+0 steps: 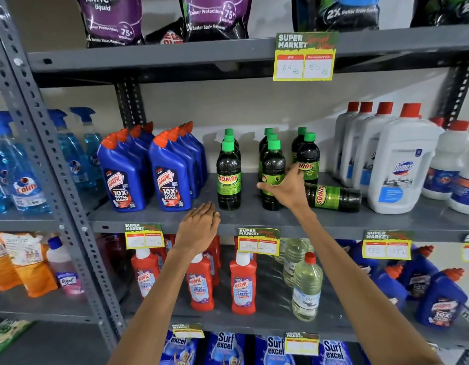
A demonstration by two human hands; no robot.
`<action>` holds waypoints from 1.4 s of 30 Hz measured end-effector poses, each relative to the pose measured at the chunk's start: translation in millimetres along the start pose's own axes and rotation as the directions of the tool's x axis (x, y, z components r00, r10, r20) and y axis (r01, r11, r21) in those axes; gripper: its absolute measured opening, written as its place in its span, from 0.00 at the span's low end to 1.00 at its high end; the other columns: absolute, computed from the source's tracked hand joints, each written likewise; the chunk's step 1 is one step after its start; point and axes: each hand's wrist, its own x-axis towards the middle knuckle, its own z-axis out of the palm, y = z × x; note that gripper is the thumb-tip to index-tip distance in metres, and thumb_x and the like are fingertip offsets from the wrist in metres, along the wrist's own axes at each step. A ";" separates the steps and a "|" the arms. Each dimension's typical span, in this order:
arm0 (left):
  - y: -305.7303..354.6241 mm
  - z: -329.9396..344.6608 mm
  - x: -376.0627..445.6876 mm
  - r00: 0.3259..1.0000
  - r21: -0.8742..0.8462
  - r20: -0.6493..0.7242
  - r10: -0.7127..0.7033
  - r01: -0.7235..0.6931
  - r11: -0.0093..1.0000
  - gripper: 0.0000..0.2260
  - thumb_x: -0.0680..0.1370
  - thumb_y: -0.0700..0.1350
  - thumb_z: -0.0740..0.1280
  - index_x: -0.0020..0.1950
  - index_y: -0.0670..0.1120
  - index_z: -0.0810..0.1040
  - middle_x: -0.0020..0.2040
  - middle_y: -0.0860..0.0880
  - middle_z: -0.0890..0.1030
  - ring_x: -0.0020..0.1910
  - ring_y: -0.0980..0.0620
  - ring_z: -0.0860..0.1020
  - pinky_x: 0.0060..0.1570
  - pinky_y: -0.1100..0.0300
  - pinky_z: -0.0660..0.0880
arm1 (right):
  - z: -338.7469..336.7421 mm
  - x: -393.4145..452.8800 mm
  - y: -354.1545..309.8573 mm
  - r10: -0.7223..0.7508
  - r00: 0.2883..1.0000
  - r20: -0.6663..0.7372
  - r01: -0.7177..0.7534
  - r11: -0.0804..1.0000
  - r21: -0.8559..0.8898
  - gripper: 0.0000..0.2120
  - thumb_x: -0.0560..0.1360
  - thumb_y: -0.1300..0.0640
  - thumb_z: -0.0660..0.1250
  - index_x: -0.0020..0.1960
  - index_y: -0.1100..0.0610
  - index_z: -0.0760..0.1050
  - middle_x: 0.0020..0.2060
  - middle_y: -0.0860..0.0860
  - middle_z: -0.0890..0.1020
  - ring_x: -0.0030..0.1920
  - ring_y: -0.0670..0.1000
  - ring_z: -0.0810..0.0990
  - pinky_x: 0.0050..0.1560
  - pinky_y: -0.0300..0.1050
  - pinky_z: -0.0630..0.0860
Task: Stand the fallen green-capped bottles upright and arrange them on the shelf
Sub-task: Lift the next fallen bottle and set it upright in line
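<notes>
Dark green-capped Sunny bottles stand in three short rows on the grey middle shelf (254, 219). The left row's front bottle (228, 177) stands alone. My right hand (283, 187) wraps the lower body of the middle row's front bottle (273, 164), which is upright. One Sunny bottle (333, 198) lies on its side just right of that hand, its cap hidden behind my wrist. The right row (308, 156) stands behind it. My left hand (199, 227) hovers flat at the shelf's front edge, holding nothing.
Blue Harpic bottles (170, 177) crowd the left of the same shelf, white Domex jugs (402, 167) the right. A grey upright post (56, 180) runs down the left. Price tags hang on the shelf edges; red Harpic bottles (242, 283) stand below.
</notes>
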 end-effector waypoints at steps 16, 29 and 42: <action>1.2 0.0 -0.1 1.000 0.019 -0.011 -0.005 0.005 1.000 0.23 0.83 0.51 0.49 0.74 0.43 0.66 0.74 0.46 0.69 0.73 0.50 0.67 0.74 0.54 0.60 | -20.9 34.5 30.8 -0.025 0.931 0.364 0.010 0.999 0.042 0.40 0.48 0.55 0.82 0.59 0.58 0.75 0.50 0.54 0.85 0.52 0.53 0.83 0.59 0.54 0.78; 2.6 -0.3 -0.6 1.000 -0.003 -0.020 -0.023 0.023 1.000 0.22 0.83 0.51 0.49 0.74 0.44 0.67 0.74 0.47 0.69 0.73 0.50 0.66 0.74 0.53 0.60 | -38.6 22.4 12.1 0.014 0.881 0.473 -0.104 0.981 0.165 0.27 0.65 0.77 0.71 0.62 0.65 0.70 0.54 0.56 0.80 0.55 0.53 0.78 0.51 0.41 0.74; 6.4 -4.4 -2.3 0.999 -0.010 -0.009 -0.035 0.034 0.999 0.22 0.83 0.50 0.51 0.74 0.44 0.67 0.74 0.47 0.69 0.73 0.50 0.67 0.73 0.53 0.60 | -39.8 16.9 9.1 0.000 0.862 0.507 -0.115 0.974 0.196 0.25 0.66 0.77 0.71 0.60 0.64 0.72 0.55 0.58 0.81 0.57 0.56 0.79 0.60 0.50 0.75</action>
